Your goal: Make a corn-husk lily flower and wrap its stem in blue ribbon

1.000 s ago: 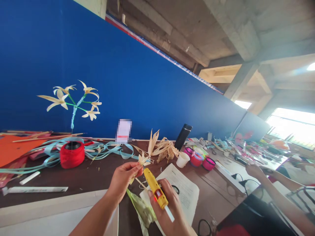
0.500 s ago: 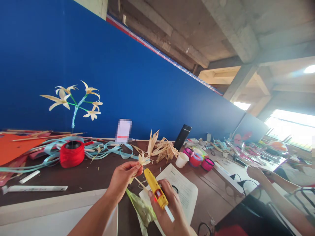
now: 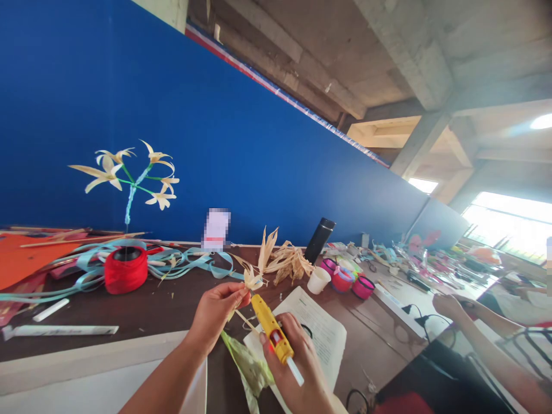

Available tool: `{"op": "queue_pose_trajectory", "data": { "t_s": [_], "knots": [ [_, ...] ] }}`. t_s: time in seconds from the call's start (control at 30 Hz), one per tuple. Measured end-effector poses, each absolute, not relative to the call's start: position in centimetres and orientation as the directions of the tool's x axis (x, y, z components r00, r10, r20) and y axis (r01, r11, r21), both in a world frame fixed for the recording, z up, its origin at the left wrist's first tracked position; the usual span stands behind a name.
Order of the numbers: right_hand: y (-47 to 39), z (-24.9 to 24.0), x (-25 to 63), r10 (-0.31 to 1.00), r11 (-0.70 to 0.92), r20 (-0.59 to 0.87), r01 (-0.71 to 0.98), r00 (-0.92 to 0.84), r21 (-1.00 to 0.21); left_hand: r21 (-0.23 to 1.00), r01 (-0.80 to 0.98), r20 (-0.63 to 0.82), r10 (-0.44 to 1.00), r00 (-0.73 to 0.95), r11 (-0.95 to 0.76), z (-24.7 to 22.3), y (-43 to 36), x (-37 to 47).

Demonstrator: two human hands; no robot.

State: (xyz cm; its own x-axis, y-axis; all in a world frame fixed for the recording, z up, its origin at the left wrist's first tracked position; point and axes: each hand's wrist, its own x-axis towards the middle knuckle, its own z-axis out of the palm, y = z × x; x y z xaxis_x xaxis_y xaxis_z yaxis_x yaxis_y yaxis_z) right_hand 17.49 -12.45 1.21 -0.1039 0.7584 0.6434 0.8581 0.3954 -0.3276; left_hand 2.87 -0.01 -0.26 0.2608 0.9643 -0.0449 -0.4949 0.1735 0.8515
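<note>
My left hand [image 3: 218,310] pinches a small cream husk flower [image 3: 251,279] between thumb and fingers. Wrapped round a yellow glue gun [image 3: 272,330] is my right hand [image 3: 297,359]; a white glue stick [image 3: 295,371] sticks out of its back end. The gun's nozzle is at the base of the flower, close to my left fingertips; the exact contact is hidden. Below my hands lies a pale green husk [image 3: 248,368]. At the left, a finished-looking spray of cream flowers [image 3: 107,172] on a blue-wrapped stem stands in a red roll [image 3: 126,270].
Dried husks [image 3: 288,261], a black bottle [image 3: 319,238], a white cup [image 3: 319,280] and pink rolls [image 3: 363,287] stand behind. A printed sheet [image 3: 321,328] lies right, a white box [image 3: 103,368] front left. Another person's arms [image 3: 478,339] reach in at the right, near a power strip [image 3: 401,310].
Both hands keep nearly the same pose. The glue gun has shifted very slightly left, and the view has moved a little.
</note>
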Motion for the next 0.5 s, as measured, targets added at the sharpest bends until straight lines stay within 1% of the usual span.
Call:
{"op": "queue_pose_trajectory", "data": {
  "t_s": [0.17,0.3,0.37,0.5],
  "knots": [
    [-12.6,2.6,16.9,0.788,0.345,0.613,0.862,-0.052,-0.372,0.846,-0.503,-0.047,0.964,0.261,0.177,0.0,-0.1,2.8],
    [-12.8,3.6,16.6,0.826,0.342,0.560,0.853,-0.072,-0.395,0.861,-0.483,-0.035,0.966,0.257,0.159,-0.3,0.0,2.7],
    [-12.9,3.6,16.6,0.810,0.372,0.577,0.854,-0.107,-0.364,0.871,-0.468,-0.032,0.968,0.249,0.149,-0.5,0.0,2.6],
    [-12.8,2.8,16.9,0.725,0.444,0.669,0.855,-0.167,-0.267,0.878,-0.458,-0.026,0.969,0.247,0.140,-0.6,0.1,2.7]
  ]
}}
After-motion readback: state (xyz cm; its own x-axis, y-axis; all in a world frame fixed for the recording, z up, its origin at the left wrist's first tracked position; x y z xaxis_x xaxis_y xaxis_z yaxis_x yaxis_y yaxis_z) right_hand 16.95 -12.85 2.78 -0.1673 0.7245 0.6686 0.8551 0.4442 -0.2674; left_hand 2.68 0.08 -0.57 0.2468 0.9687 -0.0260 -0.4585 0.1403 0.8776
